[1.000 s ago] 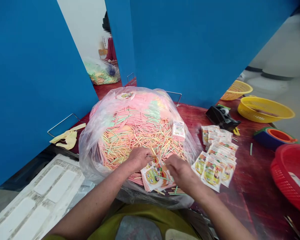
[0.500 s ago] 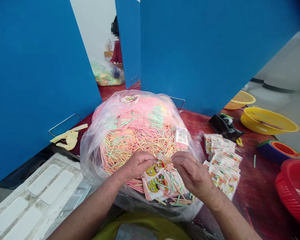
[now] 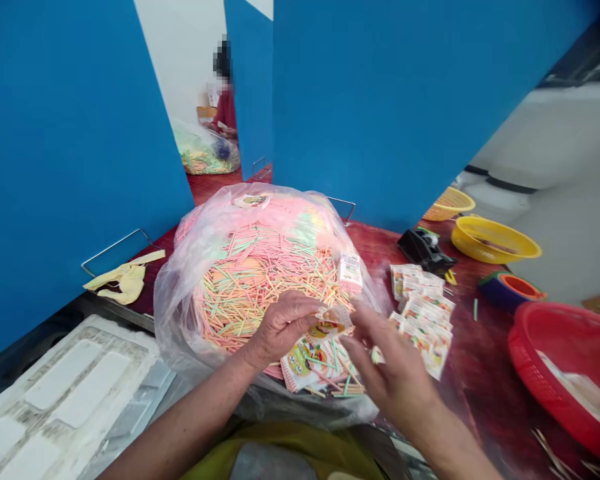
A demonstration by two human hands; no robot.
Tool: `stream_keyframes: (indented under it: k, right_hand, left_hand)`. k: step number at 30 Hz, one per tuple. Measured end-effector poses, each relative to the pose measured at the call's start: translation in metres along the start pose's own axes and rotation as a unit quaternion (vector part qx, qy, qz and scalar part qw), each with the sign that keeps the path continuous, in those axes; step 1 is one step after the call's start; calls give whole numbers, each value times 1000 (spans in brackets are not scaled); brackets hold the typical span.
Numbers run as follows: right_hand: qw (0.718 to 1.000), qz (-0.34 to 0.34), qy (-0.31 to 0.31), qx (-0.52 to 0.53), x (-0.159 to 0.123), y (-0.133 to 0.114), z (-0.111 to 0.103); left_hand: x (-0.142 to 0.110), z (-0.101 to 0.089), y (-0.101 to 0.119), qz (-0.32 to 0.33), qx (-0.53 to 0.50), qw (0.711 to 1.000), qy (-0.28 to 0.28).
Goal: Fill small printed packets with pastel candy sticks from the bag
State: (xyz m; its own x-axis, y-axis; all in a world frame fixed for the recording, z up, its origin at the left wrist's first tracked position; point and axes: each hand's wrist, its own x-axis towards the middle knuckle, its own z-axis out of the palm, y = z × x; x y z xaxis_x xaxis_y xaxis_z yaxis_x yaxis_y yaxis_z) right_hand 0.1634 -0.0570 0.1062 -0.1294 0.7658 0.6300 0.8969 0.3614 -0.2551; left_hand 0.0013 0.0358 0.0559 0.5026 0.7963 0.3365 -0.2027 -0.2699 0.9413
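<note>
My left hand [image 3: 285,327] pinches a small printed packet [image 3: 330,321] between thumb and fingers, above an open clear plastic bag [image 3: 173,307]. The bag is heaped with thin pastel sticks [image 3: 260,280] in pink, orange, yellow and green. Just right of the packet is my right hand [image 3: 393,360], slightly blurred, its thumb and fingers apart and nothing seen in them. Below the hands, several flat printed packets [image 3: 307,363] lie at the bag's near side with loose sticks on top. A stack of small white packets [image 3: 350,272] rests at the heap's right edge.
Overlapping printed packets [image 3: 425,313] lie on the dark red table [image 3: 473,360] at right. Beyond are a black tape dispenser [image 3: 425,250], yellow baskets [image 3: 495,240] and a red basket [image 3: 535,373]. A yellow glove [image 3: 130,280] and white foam lid [image 3: 75,393] lie left. Blue panels [image 3: 340,113] rise behind.
My right hand has come off the packet's top and its fingers have spread. The left hand still holds the packet. The view has turned slightly right.
</note>
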Motion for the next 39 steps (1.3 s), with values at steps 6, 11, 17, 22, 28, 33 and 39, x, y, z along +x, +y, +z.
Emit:
stream_keyframes:
  k: [6, 11, 17, 22, 28, 33, 39]
  right_hand:
    - [986, 147, -11, -83, -54, 52, -10]
    - [922, 229, -121, -288, -78, 117, -18]
    - [987, -56, -124, -86, 27, 56, 75]
    - [928, -131, -308, -163, 121, -5, 166]
    - [894, -181, -370, -176, 140, -5, 208]
    - [894, -170, -383, -158, 133, -2, 207]
    - [925, -117, -348, -97, 139, 2, 184]
  left_hand:
    - [-13, 6, -8, -35, 137, 988, -55]
    - [-28, -5, -11, 68, 342, 917, -193]
    - [-32, -16, -15, 89, 497, 832, -231]
    - [-37, -31, -10, 68, 522, 816, -238]
    - [-39, -44, -12, 24, 504, 846, -170]
    - [-38, -53, -20, -36, 465, 884, -35]
    - [-33, -76, -21, -87, 319, 931, 157]
